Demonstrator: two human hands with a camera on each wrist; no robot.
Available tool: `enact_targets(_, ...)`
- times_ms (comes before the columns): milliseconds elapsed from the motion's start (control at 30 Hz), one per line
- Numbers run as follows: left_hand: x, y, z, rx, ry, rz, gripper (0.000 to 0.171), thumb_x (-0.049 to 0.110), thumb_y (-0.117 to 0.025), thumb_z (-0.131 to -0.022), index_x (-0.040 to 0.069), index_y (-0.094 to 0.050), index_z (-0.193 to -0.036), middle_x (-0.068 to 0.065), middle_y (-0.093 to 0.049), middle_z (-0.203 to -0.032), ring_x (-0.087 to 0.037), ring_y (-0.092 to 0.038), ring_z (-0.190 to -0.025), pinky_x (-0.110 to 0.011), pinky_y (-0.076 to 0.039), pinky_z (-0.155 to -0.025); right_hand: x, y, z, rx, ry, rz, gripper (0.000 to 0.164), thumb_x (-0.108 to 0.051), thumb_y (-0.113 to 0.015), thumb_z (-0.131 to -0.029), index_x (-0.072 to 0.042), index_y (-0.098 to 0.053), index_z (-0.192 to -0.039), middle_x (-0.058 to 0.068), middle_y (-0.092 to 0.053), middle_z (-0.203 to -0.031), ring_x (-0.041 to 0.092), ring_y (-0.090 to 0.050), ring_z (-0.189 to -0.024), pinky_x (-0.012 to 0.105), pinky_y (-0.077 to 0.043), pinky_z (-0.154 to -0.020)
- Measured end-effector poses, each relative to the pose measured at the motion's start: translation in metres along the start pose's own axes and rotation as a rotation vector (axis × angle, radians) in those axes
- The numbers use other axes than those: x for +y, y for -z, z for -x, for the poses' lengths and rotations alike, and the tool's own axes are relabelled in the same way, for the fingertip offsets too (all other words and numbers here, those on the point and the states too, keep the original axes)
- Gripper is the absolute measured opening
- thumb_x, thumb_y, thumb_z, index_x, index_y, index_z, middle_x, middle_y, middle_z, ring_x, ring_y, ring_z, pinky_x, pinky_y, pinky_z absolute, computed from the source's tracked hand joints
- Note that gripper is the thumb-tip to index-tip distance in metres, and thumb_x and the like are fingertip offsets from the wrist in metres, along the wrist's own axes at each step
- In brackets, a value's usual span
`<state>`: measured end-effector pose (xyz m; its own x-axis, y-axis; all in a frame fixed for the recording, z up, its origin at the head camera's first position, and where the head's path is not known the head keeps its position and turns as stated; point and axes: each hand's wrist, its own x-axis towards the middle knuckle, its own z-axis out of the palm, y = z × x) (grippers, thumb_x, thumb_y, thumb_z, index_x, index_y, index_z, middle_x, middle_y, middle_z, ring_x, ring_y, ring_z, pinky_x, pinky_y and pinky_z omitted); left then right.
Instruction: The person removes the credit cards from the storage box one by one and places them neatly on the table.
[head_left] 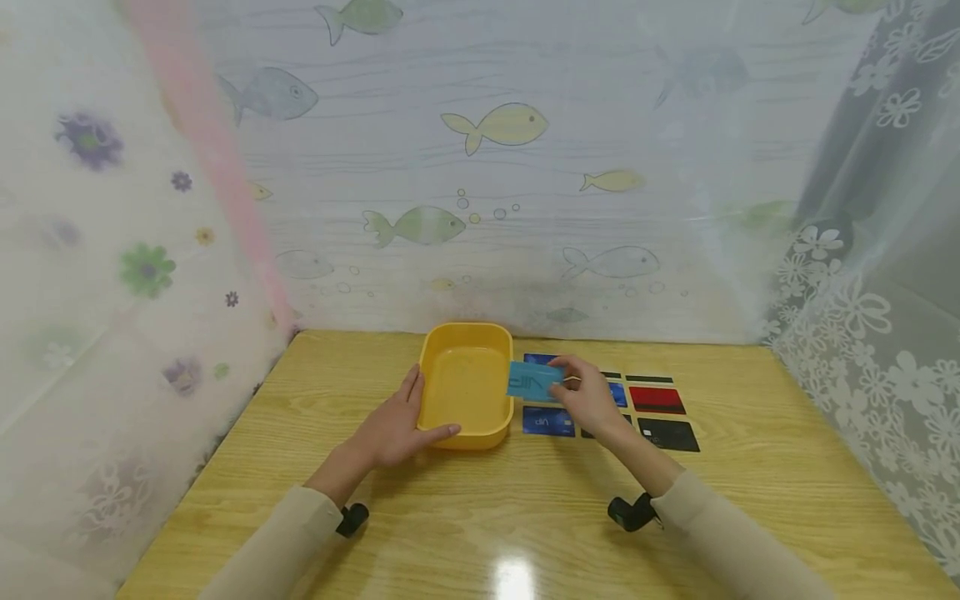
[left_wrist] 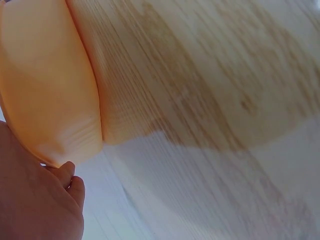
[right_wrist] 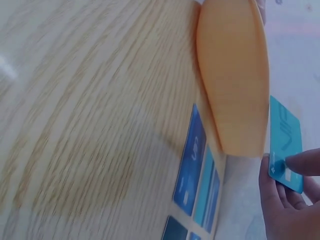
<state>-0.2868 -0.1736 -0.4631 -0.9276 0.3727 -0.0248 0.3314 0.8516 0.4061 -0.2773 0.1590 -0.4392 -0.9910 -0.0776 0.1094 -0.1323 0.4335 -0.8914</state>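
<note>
A yellow plastic tray (head_left: pixel 467 379) stands on the table, and my left hand (head_left: pixel 392 425) grips its near left corner. The fingers lie along the outer wall while the thumb reaches over the rim. In the left wrist view the fingertips (left_wrist: pixel 70 180) curl at the tray's edge. My right hand (head_left: pixel 588 396) pinches a teal card (head_left: pixel 531 380) marked VIP between thumb and fingers. It holds the card up beside the tray's right rim, above the laid-out cards. A blue card (head_left: pixel 549 422) lies flat just below it, also seen in the right wrist view.
More cards lie in rows right of the tray, among them a red card (head_left: pixel 657 400) and a black card (head_left: pixel 669 434); the right hand hides some. A fish-print curtain (head_left: pixel 495 208) hangs behind the wooden table (head_left: pixel 465 517). Black wrist devices (head_left: pixel 632 512) sit at both cuffs.
</note>
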Motion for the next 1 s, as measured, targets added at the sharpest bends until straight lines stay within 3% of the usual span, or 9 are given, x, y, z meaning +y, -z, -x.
enact_targets(167,0.0,0.0,-0.001,-0.003,0.001,-0.004,0.129,0.091,-0.045,-0.082,0.001,-0.003,-0.164,-0.014,0.004,-0.172,-0.041,-0.032,-0.15,-0.055,-0.037,-0.115,0.005,0.01,0.006,-0.011,0.019,0.0,0.035,-0.002,-0.063,-0.1,-0.001,-0.06,-0.134,0.024,-0.058,-0.127,0.032,-0.067,-0.104,0.034,-0.058,-0.078)
enact_targets(367,-0.001,0.0,-0.001,-0.001,-0.005,-0.003,0.129,0.091,-0.045,-0.082,0.001,-0.003,-0.163,-0.015,0.003,-0.172,-0.041,-0.032,-0.149,-0.055,-0.038,-0.115,0.009,0.021,0.013,-0.013,0.035,0.035,0.035,-0.002,-0.063,-0.099,0.002,-0.059,-0.134,0.027,-0.055,-0.141,0.042,-0.063,-0.116,0.043,-0.059,-0.09)
enact_targets(533,-0.001,0.0,0.0,0.0,-0.005,0.002,0.129,0.091,-0.045,-0.082,0.001,-0.003,-0.164,-0.014,0.003,-0.172,-0.041,-0.031,-0.149,-0.055,-0.037,-0.116,0.013,0.025,0.021,-0.039,0.01,0.05,0.034,-0.002,-0.063,-0.099,0.004,-0.06,-0.132,0.027,-0.057,-0.137,0.043,-0.063,-0.114,0.045,-0.059,-0.087)
enact_targets(800,0.001,0.003,0.002,-0.005,-0.01,0.008,0.128,0.09,-0.046,-0.083,0.0,-0.004,-0.163,-0.015,0.003,-0.172,-0.042,-0.029,-0.15,-0.056,-0.035,-0.117,0.023,0.021,0.041,-0.112,-0.073,0.027,0.029,0.001,-0.065,-0.096,0.002,-0.064,-0.125,0.022,-0.063,-0.127,0.03,-0.068,-0.104,0.036,-0.059,-0.078)
enact_targets(1000,0.002,0.003,0.001,-0.012,-0.005,0.008,0.128,0.09,-0.046,-0.082,0.001,-0.002,-0.163,-0.013,0.005,-0.172,-0.04,-0.027,-0.151,-0.055,-0.034,-0.118,0.03,0.014,0.051,-0.15,-0.081,0.083,0.024,0.002,-0.067,-0.093,0.0,-0.067,-0.117,0.018,-0.066,-0.124,0.029,-0.067,-0.105,0.041,-0.059,-0.085)
